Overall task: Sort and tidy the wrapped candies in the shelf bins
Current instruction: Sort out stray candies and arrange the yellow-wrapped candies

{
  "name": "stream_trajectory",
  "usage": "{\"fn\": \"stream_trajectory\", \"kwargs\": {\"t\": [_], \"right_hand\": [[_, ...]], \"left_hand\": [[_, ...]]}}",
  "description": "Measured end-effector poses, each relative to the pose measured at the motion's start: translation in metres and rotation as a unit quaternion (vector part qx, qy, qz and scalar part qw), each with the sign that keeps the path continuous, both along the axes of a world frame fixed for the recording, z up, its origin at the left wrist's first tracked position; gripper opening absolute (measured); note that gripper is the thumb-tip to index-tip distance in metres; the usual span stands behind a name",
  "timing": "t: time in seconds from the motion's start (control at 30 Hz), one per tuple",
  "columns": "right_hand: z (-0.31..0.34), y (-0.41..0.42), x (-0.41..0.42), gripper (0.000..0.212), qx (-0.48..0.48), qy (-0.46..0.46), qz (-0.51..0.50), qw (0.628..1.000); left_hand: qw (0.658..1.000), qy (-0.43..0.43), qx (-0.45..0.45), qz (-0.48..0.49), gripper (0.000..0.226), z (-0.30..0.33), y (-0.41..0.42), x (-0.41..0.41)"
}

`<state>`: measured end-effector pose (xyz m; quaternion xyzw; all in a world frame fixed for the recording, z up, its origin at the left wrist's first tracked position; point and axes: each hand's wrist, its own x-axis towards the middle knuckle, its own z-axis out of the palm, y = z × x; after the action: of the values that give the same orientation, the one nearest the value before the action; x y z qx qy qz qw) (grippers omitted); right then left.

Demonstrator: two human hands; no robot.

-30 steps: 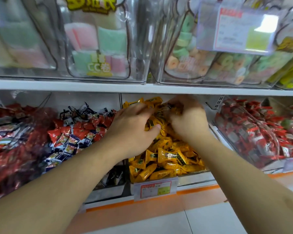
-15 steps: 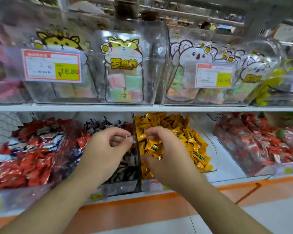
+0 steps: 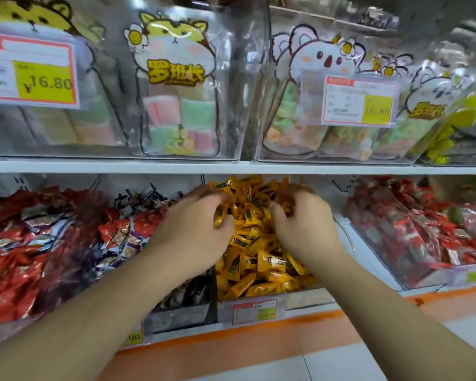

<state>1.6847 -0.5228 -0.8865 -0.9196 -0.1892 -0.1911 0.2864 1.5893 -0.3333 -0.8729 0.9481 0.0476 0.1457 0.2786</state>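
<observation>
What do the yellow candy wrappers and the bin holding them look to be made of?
Yellow candy wrappers: probably glossy plastic or foil film, since they crinkle and catch highlights. Bin: apparently clear rigid plastic, as the candies show through its front wall. Both hands, left and right, grip wrappers in the pile.

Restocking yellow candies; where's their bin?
Lower shelf, centre of the head view: the yellow candies sit between the black-and-red candies and red candies.

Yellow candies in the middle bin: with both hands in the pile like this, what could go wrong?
1. The yellow candies are heaped up to the low front wall of their bin; raking by the left hand and right hand could spill some onto the floor.
2. Pieces could slide left into the neighbouring red and black candies, mixing the sorts.
</observation>
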Motion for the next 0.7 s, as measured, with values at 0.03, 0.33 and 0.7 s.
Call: {"fn": "stream_trajectory", "kwargs": {"t": [0.03, 0.33, 0.7], "right_hand": [[-0.002, 0.003, 0.014, 0.018, -0.008, -0.028, -0.001, 1.000], [-0.020, 0.014, 0.097, 0.027, -0.127, 0.058, -0.009, 0.990], [-0.029, 0.015, 0.101, 0.026, -0.087, 0.074, -0.057, 0.992]], "left_hand": [[1.000, -0.004, 0.020, -0.009, 0.038, -0.001, -0.005, 0.016], [0.984, 0.035, 0.175, -0.018, 0.053, -0.033, -0.017, 0.067], [0.984, 0.048, 0.168, -0.034, 0.051, -0.031, -0.016, 0.065]]}}
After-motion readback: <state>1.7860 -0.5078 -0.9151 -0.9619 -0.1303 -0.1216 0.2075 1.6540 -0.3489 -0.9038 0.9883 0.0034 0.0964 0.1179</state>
